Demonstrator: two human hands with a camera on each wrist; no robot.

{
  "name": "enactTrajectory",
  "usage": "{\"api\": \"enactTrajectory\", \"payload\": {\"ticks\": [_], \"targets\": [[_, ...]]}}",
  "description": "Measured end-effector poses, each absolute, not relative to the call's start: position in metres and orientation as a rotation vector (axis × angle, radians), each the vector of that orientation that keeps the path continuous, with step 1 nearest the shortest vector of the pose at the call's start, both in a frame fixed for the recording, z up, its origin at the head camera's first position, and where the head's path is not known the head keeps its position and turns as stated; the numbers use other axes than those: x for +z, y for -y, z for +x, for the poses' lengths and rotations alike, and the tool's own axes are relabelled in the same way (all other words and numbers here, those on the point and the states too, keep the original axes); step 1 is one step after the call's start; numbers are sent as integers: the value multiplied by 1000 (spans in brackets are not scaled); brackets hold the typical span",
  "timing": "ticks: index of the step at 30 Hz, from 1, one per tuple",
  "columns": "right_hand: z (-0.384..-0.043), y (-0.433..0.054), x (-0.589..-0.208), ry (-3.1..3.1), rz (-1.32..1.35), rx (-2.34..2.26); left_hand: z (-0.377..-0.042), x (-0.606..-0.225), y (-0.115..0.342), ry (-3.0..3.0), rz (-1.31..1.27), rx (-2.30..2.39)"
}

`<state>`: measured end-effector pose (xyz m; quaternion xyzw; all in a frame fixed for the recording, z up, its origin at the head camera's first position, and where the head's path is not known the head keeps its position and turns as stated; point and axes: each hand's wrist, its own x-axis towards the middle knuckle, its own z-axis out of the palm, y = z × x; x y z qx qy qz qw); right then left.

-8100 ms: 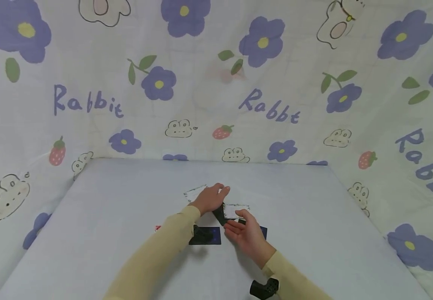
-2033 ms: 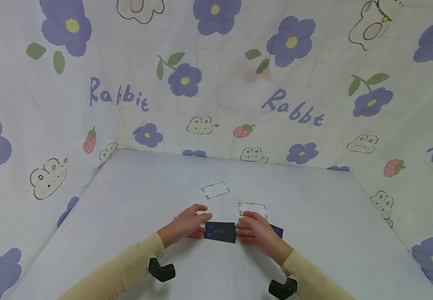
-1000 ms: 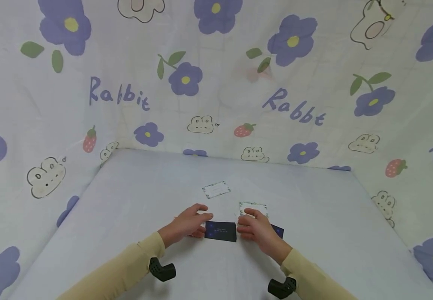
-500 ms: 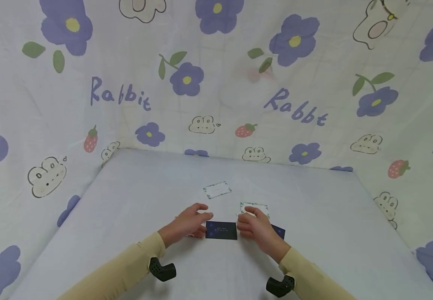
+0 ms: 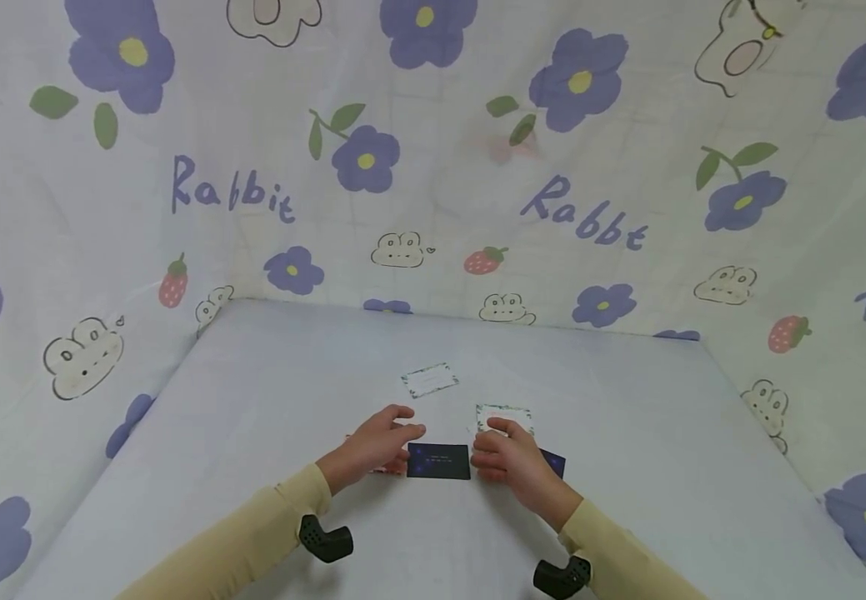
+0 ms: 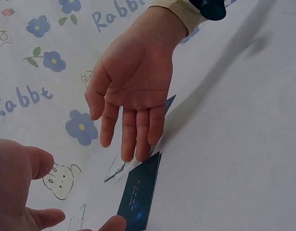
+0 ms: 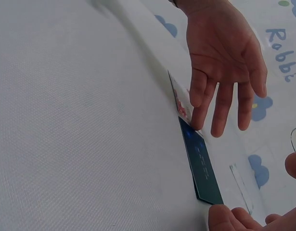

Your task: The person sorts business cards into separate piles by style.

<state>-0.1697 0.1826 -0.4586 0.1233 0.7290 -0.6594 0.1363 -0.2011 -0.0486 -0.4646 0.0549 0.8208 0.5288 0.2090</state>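
Observation:
A dark blue card [image 5: 438,461] with small pale print lies flat between my two hands, and a second edge shows under it in the right wrist view. My left hand [image 5: 374,446] stands at its left short end, fingers extended and relaxed, palm turned inward. On the opposite end, my right hand [image 5: 517,467] has its fingertips close to the card's edge, fingers loosely bent. Partly covered by the left hand is a white card with red print [image 7: 181,103]. Another dark blue card [image 5: 554,463] peeks out behind the right hand.
Farther back on the white table [image 5: 290,375] lie a tilted white card with a leafy border [image 5: 430,381] and a similar white card [image 5: 506,412] partly behind the right hand. A patterned curtain [image 5: 433,208] encloses the back and sides.
Since the oldest frame, my left hand has come back from the far white card to the middle dark card's left end. Lately that card's offset lower edges have drawn into line; both hands barely moved.

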Motion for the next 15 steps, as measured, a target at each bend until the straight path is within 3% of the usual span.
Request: {"api": "enactTrajectory", "payload": {"ticks": [15], "targets": [[-167,-184,-460,-2099,341,-1924,-202,-467,45,-2289,145,1468]]}}
